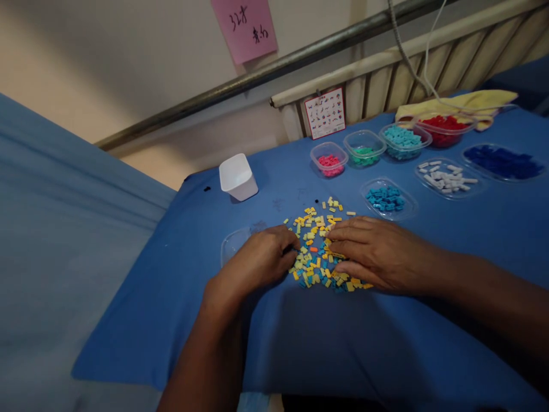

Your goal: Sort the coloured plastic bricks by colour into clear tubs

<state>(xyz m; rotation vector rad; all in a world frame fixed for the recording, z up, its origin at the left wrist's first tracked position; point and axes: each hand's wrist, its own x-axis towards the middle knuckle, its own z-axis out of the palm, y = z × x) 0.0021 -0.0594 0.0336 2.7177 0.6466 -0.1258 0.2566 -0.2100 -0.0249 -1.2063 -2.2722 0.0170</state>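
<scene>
Bricks lie loose on the bench, probably spread so colours show, between the left hand, its curled grip's contents impossible to tell, and the right hand, fingers outstretched, seemingly holding none.

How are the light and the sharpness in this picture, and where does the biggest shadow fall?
Head view: rather dim light, with a broad dark shadow on the blue cloth below the small bricks; also in the head view, the blue curtain looks soft.
</scene>
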